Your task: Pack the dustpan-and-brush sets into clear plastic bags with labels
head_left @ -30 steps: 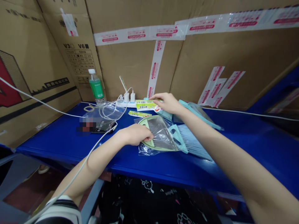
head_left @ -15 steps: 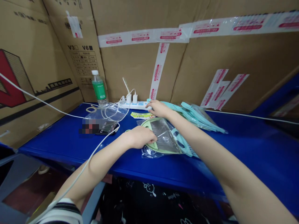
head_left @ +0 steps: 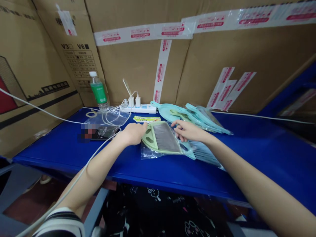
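A light-green dustpan (head_left: 150,146) lies on the blue table with a green brush (head_left: 166,138) nested against it, both in clear plastic. My left hand (head_left: 134,133) is closed on the dustpan's left edge, thumb on top. Over its right side hovers my right hand (head_left: 187,130), fingers loosely curled and apart, holding nothing I can see. Partly beneath the green set, a light-blue brush (head_left: 206,154) points its bristles to the right. Behind my right hand lies a pile of blue dustpans (head_left: 170,110), some bagged, with a green piece among them.
A white power strip (head_left: 145,108) with plugged chargers runs along the cardboard wall. To the left stand a water bottle (head_left: 98,90) and a phone (head_left: 105,133) with white cables. A yellow-green label card (head_left: 146,119) lies behind the dustpan. One white cable crosses over my left forearm.
My right hand has come back from the blue dustpan by the power strip to the green set. My left hand has shifted from the green brush's handle to the dustpan's left edge.
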The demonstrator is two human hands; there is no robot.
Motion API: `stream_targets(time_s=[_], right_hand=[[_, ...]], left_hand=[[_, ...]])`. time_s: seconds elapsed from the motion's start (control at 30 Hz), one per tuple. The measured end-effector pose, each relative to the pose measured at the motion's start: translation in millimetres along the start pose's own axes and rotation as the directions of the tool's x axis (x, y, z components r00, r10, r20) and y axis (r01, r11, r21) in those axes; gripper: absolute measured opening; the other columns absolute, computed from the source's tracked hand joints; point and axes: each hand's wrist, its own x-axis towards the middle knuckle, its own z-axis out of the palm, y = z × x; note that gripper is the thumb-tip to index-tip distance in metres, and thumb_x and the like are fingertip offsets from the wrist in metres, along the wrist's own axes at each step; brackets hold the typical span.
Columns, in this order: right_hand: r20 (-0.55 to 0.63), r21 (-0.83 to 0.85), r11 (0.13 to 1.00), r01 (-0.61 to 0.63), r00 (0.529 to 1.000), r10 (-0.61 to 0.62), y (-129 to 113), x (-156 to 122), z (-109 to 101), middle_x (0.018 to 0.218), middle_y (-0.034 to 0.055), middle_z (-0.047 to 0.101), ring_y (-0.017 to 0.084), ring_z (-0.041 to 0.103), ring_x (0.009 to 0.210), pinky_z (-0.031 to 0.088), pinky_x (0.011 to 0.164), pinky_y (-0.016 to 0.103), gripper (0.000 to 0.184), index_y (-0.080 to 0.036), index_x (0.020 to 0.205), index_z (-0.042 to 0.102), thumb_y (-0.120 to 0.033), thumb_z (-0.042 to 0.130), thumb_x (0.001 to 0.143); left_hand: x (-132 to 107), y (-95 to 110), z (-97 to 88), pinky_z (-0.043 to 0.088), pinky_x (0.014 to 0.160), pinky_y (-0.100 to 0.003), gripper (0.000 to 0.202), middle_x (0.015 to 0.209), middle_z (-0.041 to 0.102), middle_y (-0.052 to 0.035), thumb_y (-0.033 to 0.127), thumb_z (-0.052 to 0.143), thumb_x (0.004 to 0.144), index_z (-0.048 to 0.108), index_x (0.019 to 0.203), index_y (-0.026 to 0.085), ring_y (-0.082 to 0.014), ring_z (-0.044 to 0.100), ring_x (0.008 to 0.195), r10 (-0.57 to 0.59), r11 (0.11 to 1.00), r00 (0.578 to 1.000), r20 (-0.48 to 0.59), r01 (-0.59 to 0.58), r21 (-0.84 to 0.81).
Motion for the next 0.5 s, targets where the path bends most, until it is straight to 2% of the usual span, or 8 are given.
stream_targets(time_s=[0.17,0.33,0.5], right_hand=[[0.046,0.181,0.983,-0.033,0.999,0.025,-3.2,-1.9,-3.4,0.060,-0.0054,0.058,0.010,0.054,0.041,0.045,0.039,0.020,0.033,-0.015,0.119,0.049,-0.013,0.046,0.086],[-0.028,0.340,0.937,-0.083,0.995,0.098,-7.2,-4.0,-1.2,0.060,-0.0063,0.054,0.012,0.057,0.046,0.050,0.042,0.021,0.057,-0.014,0.141,0.033,-0.020,0.053,0.088],[-0.010,0.477,0.874,-0.097,0.993,0.116,-8.0,-4.7,0.6,0.062,-0.0054,0.053,0.015,0.060,0.053,0.057,0.049,0.025,0.073,-0.019,0.149,0.019,-0.020,0.056,0.086]], left_hand=[[4.6,-7.7,-2.9,0.046,0.071,-0.031,0.059,0.102,0.068,-0.0172,0.007,0.050,0.077,0.035,0.134,0.009,-0.0276,0.066,0.093,-0.003,1.000,0.999,-0.047,0.004,0.005],[6.3,-12.7,-4.7,0.045,0.071,-0.031,0.055,0.101,0.069,-0.0148,0.008,0.049,0.079,0.036,0.132,0.010,-0.0272,0.065,0.095,-0.022,1.000,0.996,-0.091,0.021,-0.019],[6.1,-18.0,-5.6,0.044,0.069,-0.030,0.056,0.100,0.069,-0.0125,0.009,0.050,0.077,0.038,0.132,0.013,-0.0262,0.065,0.091,0.002,1.000,0.991,-0.131,-0.006,-0.027]])
